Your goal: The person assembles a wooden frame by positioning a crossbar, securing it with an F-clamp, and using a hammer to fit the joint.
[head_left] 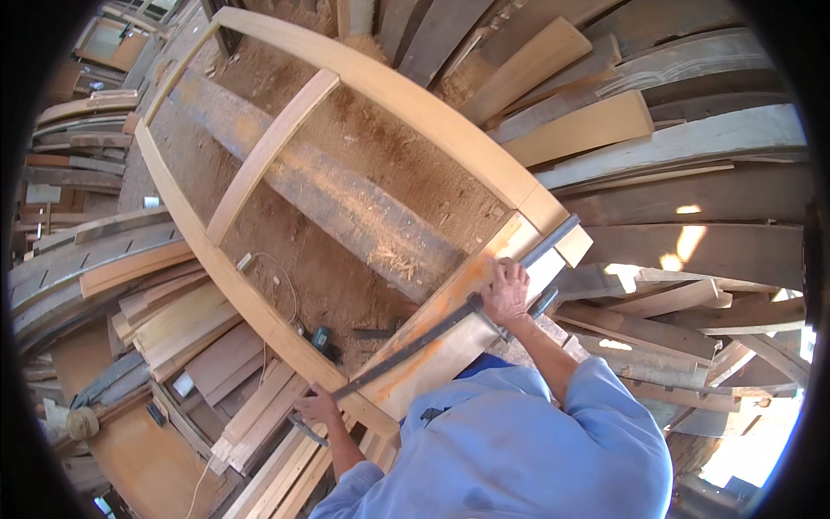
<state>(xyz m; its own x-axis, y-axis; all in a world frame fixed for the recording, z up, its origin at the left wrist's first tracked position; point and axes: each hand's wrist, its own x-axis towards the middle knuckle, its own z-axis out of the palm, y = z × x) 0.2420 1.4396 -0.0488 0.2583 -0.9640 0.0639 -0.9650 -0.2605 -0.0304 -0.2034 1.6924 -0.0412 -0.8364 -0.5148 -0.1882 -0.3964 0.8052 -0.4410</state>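
Your left hand (319, 406) pinches the clamp (406, 349); your right hand (505, 292) lies on it, but I can't tell if it squeezes. The clamp crosses the wooden frame (275, 154). Past it sit a green tool (322, 338), a big beam (346, 199) and piled boards (596, 134).

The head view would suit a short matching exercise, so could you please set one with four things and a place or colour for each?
1. left hand
2. power tool
3. crosspiece
4. right hand

A. pale wood, spanning the wooden frame
B. at the right-hand part of the dark metal bar
C. teal and dark, seen through the frame's opening
D. at the bar's lower-left end

Pairs: 1-D; 2-C; 3-A; 4-B
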